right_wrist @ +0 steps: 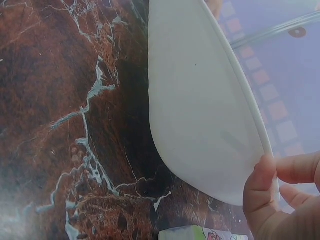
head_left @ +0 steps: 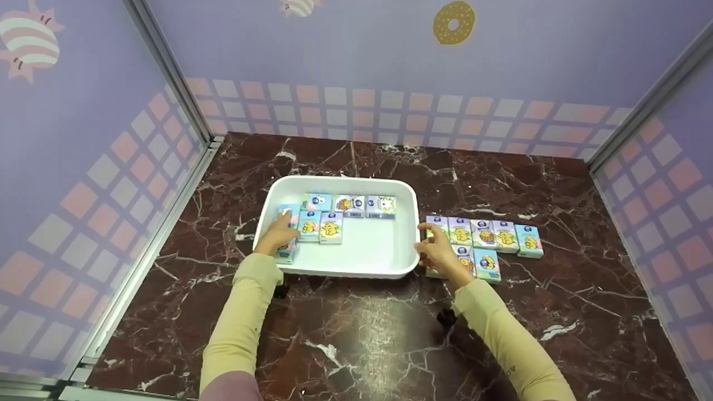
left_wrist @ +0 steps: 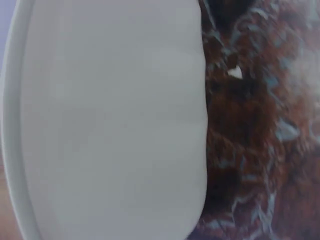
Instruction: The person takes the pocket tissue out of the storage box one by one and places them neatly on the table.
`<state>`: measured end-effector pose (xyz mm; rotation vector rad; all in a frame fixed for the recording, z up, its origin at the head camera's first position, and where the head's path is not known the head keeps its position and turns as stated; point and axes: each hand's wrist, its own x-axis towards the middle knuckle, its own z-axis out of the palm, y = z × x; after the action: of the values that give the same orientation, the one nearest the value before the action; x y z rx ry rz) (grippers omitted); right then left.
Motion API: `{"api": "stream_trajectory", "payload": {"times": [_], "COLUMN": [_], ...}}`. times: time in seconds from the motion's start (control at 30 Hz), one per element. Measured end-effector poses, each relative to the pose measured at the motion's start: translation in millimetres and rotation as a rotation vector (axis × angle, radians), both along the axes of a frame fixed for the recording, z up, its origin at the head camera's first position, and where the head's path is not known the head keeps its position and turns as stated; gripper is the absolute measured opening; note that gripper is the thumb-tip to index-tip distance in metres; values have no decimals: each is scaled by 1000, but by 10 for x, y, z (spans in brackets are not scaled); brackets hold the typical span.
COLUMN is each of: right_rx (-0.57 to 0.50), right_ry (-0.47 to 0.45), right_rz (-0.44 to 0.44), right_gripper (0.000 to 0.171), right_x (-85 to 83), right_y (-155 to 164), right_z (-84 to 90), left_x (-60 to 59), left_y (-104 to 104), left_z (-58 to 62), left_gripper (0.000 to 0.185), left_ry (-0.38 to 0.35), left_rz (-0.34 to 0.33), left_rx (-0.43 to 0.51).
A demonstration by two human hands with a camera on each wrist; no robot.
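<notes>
Head view: I'd call it part-loaded: cartoon-printed packs [head_left: 331, 229] inside white tray [head_left: 370, 250], other packs [head_left: 460, 231] waiting right on surface [head_left: 362, 340]. Right hand [head_left: 440, 253] pinches tray rim [head_left: 416, 213]; left hand [head_left: 277, 235] touches left-end packs [head_left: 289, 209], grip unclear.

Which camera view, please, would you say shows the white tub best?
The head view, because it looks down into the white tub, showing nearly its whole rim and the small boxes inside. The left wrist view shows part of its outer wall and rim; the right wrist view does likewise, with the right hand gripping the rim.
</notes>
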<state>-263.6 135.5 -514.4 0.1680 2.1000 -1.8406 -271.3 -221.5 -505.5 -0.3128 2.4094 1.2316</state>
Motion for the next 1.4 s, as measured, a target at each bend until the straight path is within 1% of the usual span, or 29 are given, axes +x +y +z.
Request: {"api": "stream_trajectory", "payload": {"times": [0.1,0.17,0.27,0.43,0.57,0.7,0.83,1.0,1.1,1.27,1.4], "right_rx": [-6,-9,-10,0,6,6,10,5,-3,-5,-6], "right_ry": [-1,-2,-3,-4,-10,-8,-11,-9,0,-3,-16], "right_rz": [1,1,4,7,6,13,17,8,12,12,19], "right_gripper": [51,51,51,50,50,51,51,50,50,50,51], "right_x": [3,4,4,5,-2,-12,-20,-11,-11,-15,-18], "right_y": [-1,-2,-3,-5,2,5,10,15,25,32,23], "right_z": [-4,-7,-6,3,2,-15,-20,-19,-15,-2,-8], "left_x": [1,-1,-19,-78,-144,-182,-196,-219,-239,-242,-232], "left_y": [47,87,139,160,160,187,223,273,326,428,470], "left_z": [12,26,34,8,-24,-28,-24,-33,-19,15,3], "left_gripper": [78,76,74,74,77,79,80,81,80,83,83], "left_ry": [-28,-22,-8,-24,-51,-58,-68,-78,-70,-92,-105], "left_rz": [16,15,6,28,57,62,43,-16,-47,-70,-103], "left_rx": [25,26,-1,-56,-50,-20,-12,8,4,-1,-17]}}
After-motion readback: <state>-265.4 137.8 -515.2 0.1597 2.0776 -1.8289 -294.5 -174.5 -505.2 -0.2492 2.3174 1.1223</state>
